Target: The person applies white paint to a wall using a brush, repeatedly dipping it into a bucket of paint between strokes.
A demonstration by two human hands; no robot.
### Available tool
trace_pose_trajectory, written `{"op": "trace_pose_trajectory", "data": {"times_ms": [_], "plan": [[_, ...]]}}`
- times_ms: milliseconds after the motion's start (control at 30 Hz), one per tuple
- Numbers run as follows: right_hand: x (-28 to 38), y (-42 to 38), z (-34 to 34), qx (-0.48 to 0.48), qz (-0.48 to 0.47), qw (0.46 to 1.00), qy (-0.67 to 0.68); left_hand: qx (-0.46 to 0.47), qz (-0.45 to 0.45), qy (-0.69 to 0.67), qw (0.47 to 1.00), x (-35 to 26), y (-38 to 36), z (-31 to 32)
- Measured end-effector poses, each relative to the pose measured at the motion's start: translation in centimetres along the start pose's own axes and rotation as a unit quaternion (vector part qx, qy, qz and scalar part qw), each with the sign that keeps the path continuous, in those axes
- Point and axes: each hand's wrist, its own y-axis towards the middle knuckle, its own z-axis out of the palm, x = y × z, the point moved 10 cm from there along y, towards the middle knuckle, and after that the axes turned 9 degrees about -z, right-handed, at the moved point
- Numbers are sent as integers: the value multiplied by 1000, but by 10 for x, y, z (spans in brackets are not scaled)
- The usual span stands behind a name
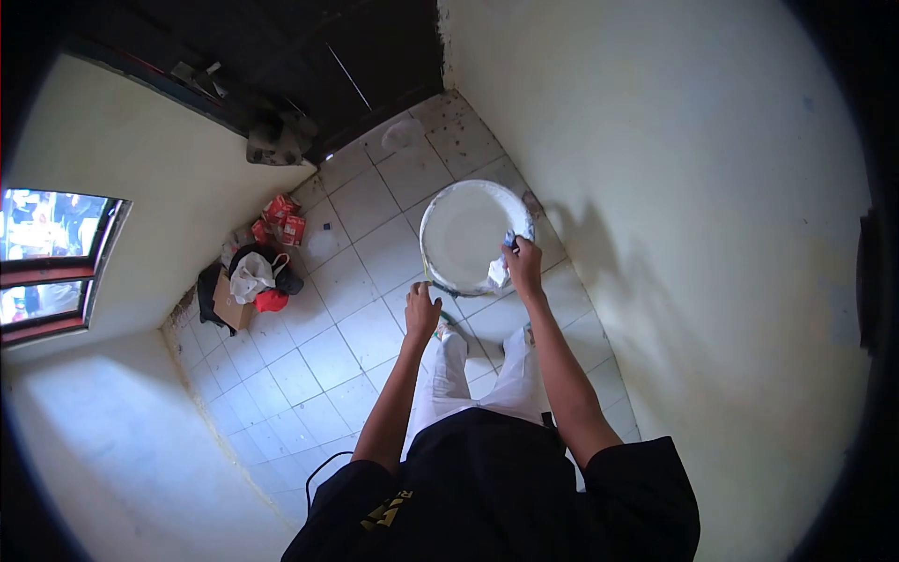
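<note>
A large round white object with a pale flat top or inside [468, 225] stands on the floor in front of my feet. My right hand [526, 262] is closed over its right side, gripping a small blue-and-white item [510, 240]. Just below that hand, a crumpled white piece [497, 273] overlaps the rim. At the near left rim is my left hand [423, 312], its fingers curled. A thin yellowish strand [425, 268] runs up from there along the rim; I cannot tell whether the fingers hold it.
Pale tiles [361, 281] cover the floor. Red boxes [281, 220], a cardboard box [230, 302] and a white bag [253, 277] are heaped along the left wall. A dark door [375, 56] is ahead, a bare wall [674, 234] close on the right, and a window [56, 244] at left.
</note>
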Motion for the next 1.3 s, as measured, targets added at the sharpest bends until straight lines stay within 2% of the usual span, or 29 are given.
{"op": "trace_pose_trajectory", "data": {"times_ms": [67,133,233,333,400,633,700,733,767,833,867,900,967,1000,1133,1300], "plan": [[20,8,14,3,-110,983,-147,17,3,10,1000,6,1,6],[20,12,25,26,-92,982,-160,60,-11,-4,998,12,3,14],[22,27,37,75,-74,982,-156,43,-11,-14,999,9,8,11],[0,37,52,82,-14,994,-70,42,-7,-13,999,6,14,15],[-4,48,69,95,-87,983,-134,38,-9,8,999,4,19,24],[-70,49,122,133,-128,967,-175,76,-60,66,993,-5,23,32],[-115,45,139,131,15,991,-38,72,-60,61,994,-5,22,31],[-116,39,138,135,154,976,81,70,-65,59,994,-4,23,31],[-113,41,142,134,151,976,82,68,-71,57,994,-4,24,32],[-134,38,150,38,190,963,186,67,-69,57,994,-2,27,34],[-141,31,155,-12,234,925,297,66,-67,57,994,-1,27,34],[-144,31,157,-11,233,925,300,63,-67,58,994,-3,27,31],[-171,18,164,-112,327,814,467,74,-68,44,994,-7,26,27],[-173,15,161,-126,343,786,499,70,-67,44,994,-4,26,29],[-164,15,135,-119,315,760,555,33,-37,38,998,-1,24,30],[-142,11,89,-108,281,772,560,12,-29,-1,999,3,19,33]]}}
